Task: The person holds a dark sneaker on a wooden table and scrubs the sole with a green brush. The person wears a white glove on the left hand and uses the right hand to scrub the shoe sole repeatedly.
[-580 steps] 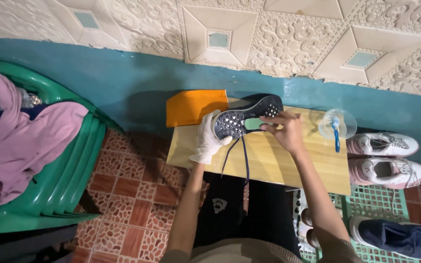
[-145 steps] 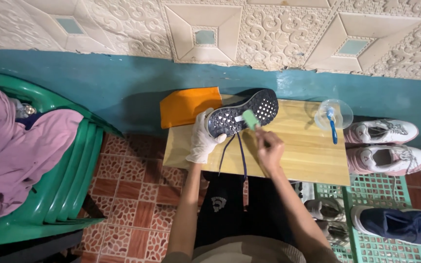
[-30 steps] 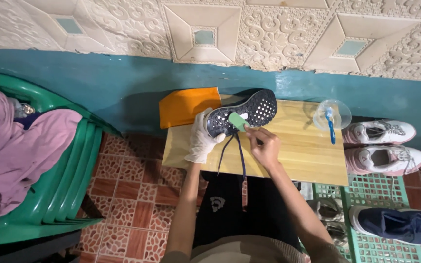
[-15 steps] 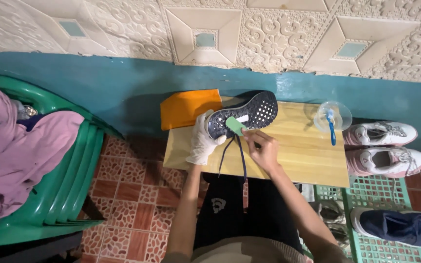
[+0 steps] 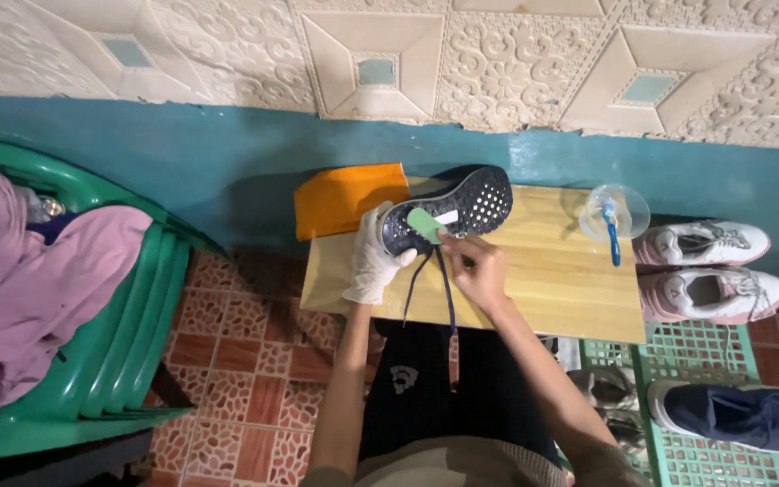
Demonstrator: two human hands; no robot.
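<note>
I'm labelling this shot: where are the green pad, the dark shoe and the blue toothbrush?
green pad (image 5: 425, 224), head view, its flat face.
dark shoe (image 5: 475, 200), head view, its dotted sole.
blue toothbrush (image 5: 614, 236), head view, its handle.

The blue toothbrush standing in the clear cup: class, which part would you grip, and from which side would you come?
Grip the toothbrush by the blue handle end that sticks out over the near rim of the clear cup, with the fingers coming from the near side. The handle leans toward the person over bare wooden table, while its upper end sits inside the cup.
</note>
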